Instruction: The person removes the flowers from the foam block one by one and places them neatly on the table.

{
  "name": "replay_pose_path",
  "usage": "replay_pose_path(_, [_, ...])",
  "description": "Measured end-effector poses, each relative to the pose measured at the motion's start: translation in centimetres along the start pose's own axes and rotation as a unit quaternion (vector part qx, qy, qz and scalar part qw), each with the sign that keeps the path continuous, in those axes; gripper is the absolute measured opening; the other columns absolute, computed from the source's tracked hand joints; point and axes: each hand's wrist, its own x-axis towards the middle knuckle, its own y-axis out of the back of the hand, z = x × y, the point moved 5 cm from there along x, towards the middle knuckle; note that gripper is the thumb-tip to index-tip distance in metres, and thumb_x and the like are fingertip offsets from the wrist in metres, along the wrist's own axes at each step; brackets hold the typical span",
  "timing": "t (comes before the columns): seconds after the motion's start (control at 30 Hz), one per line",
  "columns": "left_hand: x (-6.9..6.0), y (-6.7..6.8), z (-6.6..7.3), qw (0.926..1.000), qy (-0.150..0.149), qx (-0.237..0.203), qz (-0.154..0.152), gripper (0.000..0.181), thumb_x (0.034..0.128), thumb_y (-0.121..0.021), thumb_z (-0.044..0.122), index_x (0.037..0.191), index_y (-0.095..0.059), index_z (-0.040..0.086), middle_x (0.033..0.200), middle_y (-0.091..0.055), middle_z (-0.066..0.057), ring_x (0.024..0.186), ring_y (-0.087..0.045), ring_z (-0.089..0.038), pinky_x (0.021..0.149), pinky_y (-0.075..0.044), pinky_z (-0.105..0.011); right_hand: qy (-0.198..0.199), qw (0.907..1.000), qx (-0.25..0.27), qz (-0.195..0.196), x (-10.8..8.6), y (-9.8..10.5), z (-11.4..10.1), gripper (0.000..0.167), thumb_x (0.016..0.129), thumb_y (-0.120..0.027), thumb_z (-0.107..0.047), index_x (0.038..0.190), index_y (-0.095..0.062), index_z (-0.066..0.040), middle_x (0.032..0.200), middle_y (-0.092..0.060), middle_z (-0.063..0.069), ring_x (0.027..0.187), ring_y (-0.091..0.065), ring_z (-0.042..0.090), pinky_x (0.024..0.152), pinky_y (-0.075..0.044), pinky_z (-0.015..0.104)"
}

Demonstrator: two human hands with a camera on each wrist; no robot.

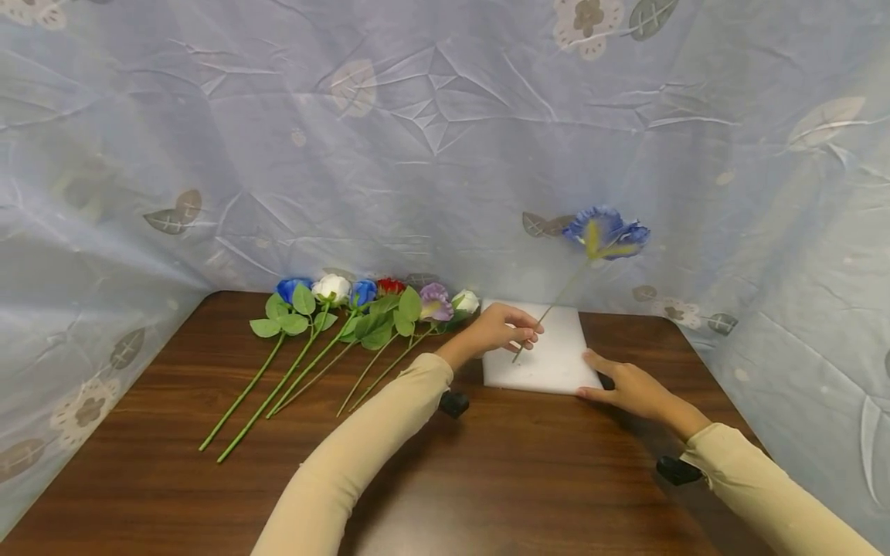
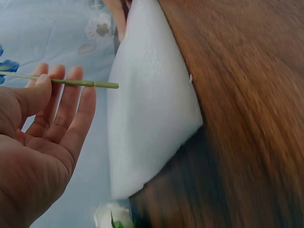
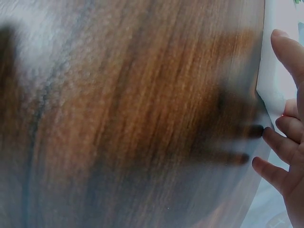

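A blue artificial flower with ruffled petals (image 1: 606, 233) is pinched by its thin green stem between the thumb and fingers of my left hand (image 1: 499, 333). The flower leans up to the right, and its stem's lower end (image 2: 102, 84) points at a white foam block (image 1: 556, 359). In the left wrist view that end appears apart from the foam. My right hand (image 1: 629, 388) touches the block's right edge, with thumb and fingers extended around its near corner. Part of the foam (image 3: 271, 71) shows beside the thumb in the right wrist view.
Left of the foam, several artificial flowers lie on the brown wooden table (image 1: 445, 479): blue roses (image 1: 293, 289), a white rose (image 1: 331, 288), a red flower (image 1: 391, 286), a purple flower (image 1: 436, 301) and a white bud (image 1: 467, 300). A patterned curtain (image 1: 431, 154) hangs behind the table.
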Motion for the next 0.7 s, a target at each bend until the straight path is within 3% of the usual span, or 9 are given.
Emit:
replay_pose_path(0.27, [-1.6, 2.3, -0.1, 0.9992, 0.014, 0.013, -0.034, 0.024, 0.1012, -0.062, 0.006, 0.122, -0.071, -0.003, 0.115, -0.074, -0.022, 0.094, -0.075, -0.023, 0.082, -0.064, -0.038, -0.007, 0.9999, 0.002, -0.008, -0.1, 0.0, 0.0, 0.086, 0.094, -0.070, -0.049, 0.153, -0.038, 0.006, 0.153, -0.045, 0.028, 0.135, -0.052, 0.046, 0.107, -0.047, 0.060])
replay_pose_path(0.5, [-3.1, 4.5, -0.1, 0.9992, 0.013, 0.021, -0.031, 0.025, 0.1005, -0.062, 0.004, 0.122, -0.070, -0.005, 0.114, -0.073, -0.026, 0.086, -0.074, -0.015, 0.083, -0.064, -0.043, -0.011, 0.9998, 0.007, -0.016, 0.0, 0.1, 0.1, 0.088, 0.095, -0.068, -0.051, 0.154, -0.036, 0.005, 0.155, -0.043, 0.027, 0.137, -0.050, 0.046, 0.108, -0.046, 0.061])
replay_pose_path(0.6, [-3.8, 5.4, -0.3, 0.9995, 0.013, 0.010, -0.028, 0.026, 0.0999, -0.062, 0.003, 0.123, -0.069, -0.007, 0.115, -0.072, -0.029, 0.088, -0.075, -0.022, 0.082, -0.064, -0.042, -0.010, 0.9998, 0.007, -0.015, 0.0, 0.1, 0.1, 0.088, 0.094, -0.069, -0.051, 0.154, -0.036, 0.005, 0.154, -0.043, 0.027, 0.136, -0.051, 0.046, 0.107, -0.046, 0.060])
replay_pose_path(0.7, [-4.4, 6.2, -0.5, 0.9995, 0.018, 0.004, -0.025, 0.027, 0.0995, -0.063, 0.002, 0.123, -0.068, -0.008, 0.115, -0.072, -0.029, 0.100, -0.074, -0.037, 0.083, -0.064, -0.042, -0.008, 0.9999, 0.006, -0.011, -0.1, 0.0, 0.1, 0.088, 0.094, -0.069, -0.051, 0.154, -0.037, 0.005, 0.154, -0.044, 0.028, 0.135, -0.051, 0.046, 0.107, -0.047, 0.060])
